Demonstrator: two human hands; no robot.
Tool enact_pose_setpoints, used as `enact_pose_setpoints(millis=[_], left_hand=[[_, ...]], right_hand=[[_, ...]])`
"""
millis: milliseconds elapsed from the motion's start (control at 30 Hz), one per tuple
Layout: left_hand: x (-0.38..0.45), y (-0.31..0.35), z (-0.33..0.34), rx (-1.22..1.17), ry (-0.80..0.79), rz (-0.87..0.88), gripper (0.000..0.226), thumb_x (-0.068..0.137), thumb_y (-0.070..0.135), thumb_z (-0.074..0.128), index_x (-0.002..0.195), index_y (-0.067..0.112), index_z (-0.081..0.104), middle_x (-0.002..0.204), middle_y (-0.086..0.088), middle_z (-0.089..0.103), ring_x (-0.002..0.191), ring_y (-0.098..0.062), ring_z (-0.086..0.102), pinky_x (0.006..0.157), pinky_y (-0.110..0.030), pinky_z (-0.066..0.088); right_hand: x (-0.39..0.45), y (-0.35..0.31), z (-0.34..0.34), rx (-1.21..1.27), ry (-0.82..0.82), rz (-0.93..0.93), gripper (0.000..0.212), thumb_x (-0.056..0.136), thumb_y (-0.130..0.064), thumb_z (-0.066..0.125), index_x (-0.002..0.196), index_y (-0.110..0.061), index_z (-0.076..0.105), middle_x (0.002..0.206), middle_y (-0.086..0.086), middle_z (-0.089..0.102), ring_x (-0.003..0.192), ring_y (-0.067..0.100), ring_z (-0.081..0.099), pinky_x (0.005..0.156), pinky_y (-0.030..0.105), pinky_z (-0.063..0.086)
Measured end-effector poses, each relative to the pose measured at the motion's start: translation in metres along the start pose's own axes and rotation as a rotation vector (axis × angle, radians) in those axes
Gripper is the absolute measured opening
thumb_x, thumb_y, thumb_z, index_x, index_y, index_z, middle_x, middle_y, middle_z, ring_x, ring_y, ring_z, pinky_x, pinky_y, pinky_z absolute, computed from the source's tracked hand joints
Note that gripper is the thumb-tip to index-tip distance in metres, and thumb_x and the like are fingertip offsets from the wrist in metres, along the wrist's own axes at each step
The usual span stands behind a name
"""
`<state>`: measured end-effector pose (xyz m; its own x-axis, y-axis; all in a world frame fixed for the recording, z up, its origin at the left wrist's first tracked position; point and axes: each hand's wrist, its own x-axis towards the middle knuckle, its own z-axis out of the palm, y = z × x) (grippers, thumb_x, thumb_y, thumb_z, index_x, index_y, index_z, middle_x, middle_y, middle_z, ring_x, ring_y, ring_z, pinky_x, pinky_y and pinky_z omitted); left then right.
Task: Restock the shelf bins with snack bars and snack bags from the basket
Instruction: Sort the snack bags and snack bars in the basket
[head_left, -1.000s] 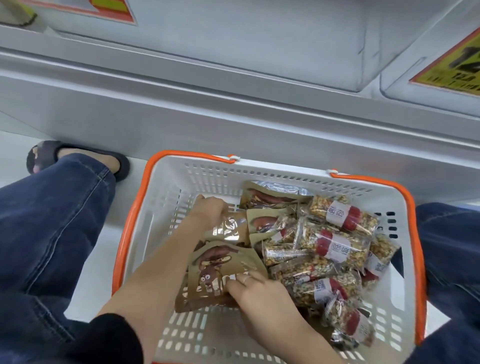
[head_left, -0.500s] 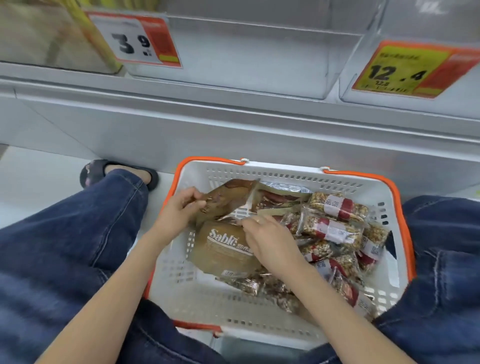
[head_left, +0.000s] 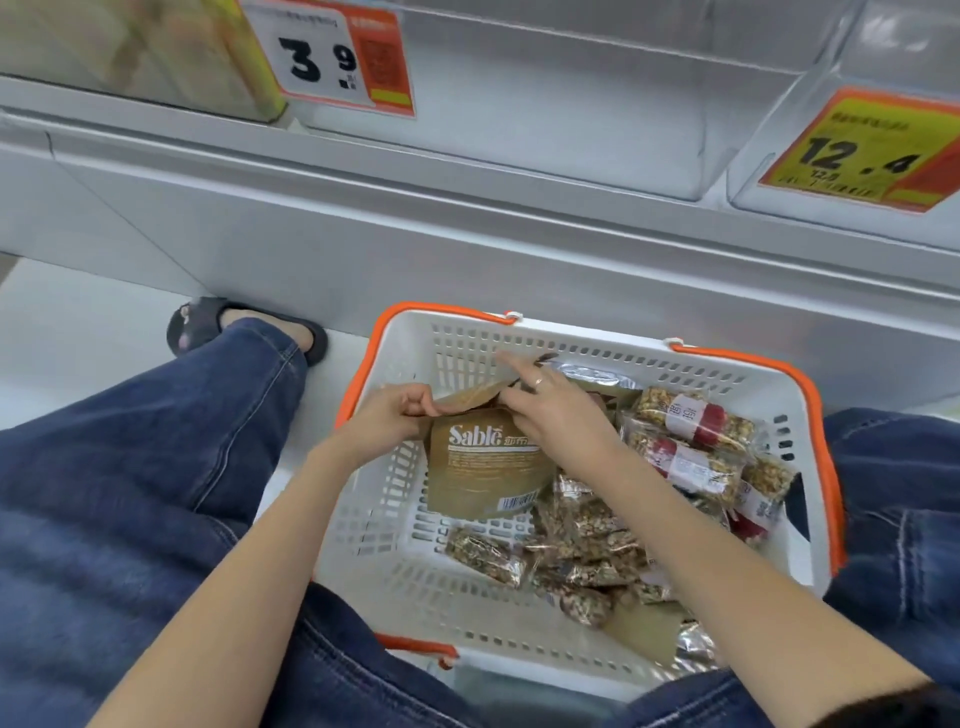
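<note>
Both hands' fingers (head_left: 415, 402) on brown snack bags' (head_left: 485, 462) top edge

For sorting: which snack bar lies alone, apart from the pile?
The snack bar on the basket floor under the Sable bag, left of the pile.

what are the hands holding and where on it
Left hand pinches the brown Sablé bag at its top edge; right hand grips the same edge.
</note>
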<state>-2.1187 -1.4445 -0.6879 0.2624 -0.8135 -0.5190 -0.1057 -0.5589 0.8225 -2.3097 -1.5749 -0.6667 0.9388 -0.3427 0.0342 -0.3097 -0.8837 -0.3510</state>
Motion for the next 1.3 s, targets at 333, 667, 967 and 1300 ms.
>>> enact_pose_setpoints(millis=[333, 667, 967, 1300], left_hand=[[-0.028, 0.036, -0.027, 0.233, -0.291, -0.060, 0.069, 0.074, 0.013, 0.078, 0.133, 0.024, 0.045, 0.124, 0.010, 0.057, 0.114, -0.006, 0.055, 0.093, -0.022, 0.046], [-0.014, -0.008, 0.024, 0.885, 0.409, -0.102, 0.021, 0.080, -0.002, 0.050, 0.100, 0.006, 0.052, 0.103, -0.015, 0.057, 0.094, -0.035, 0.058, 0.065, -0.038, 0.043], [-0.016, -0.006, 0.043, 1.121, 0.458, 0.010, 0.064, 0.085, 0.008, 0.060, 0.140, 0.011, 0.026, 0.130, -0.012, 0.050, 0.112, -0.029, 0.053, 0.086, -0.035, 0.049], [-0.022, -0.001, 0.037, 0.947, 0.498, 0.084, 0.057, 0.086, 0.000, 0.057, 0.137, 0.009, 0.035, 0.128, -0.016, 0.052, 0.115, -0.032, 0.050, 0.092, -0.040, 0.047]], right_hand=[[0.061, -0.020, 0.013, -0.170, -0.028, -0.445, 0.022, 0.065, -0.007, 0.077, 0.085, -0.014, 0.070, 0.075, -0.002, 0.068, 0.072, 0.023, 0.057, 0.061, 0.028, 0.044], [0.039, 0.004, 0.003, 0.152, -0.114, 0.134, 0.049, 0.086, -0.024, 0.067, 0.129, -0.019, 0.045, 0.129, 0.005, 0.058, 0.120, 0.023, 0.051, 0.102, 0.038, 0.040], [-0.046, 0.031, 0.019, 0.121, -0.269, 0.372, 0.011, 0.090, -0.013, 0.057, 0.101, -0.016, 0.057, 0.096, -0.001, 0.063, 0.088, 0.017, 0.061, 0.074, 0.030, 0.051], [-0.064, -0.028, 0.084, 0.215, -0.770, 0.181, 0.036, 0.091, -0.013, 0.058, 0.127, -0.013, 0.053, 0.120, 0.010, 0.060, 0.100, 0.024, 0.062, 0.087, 0.035, 0.052]])
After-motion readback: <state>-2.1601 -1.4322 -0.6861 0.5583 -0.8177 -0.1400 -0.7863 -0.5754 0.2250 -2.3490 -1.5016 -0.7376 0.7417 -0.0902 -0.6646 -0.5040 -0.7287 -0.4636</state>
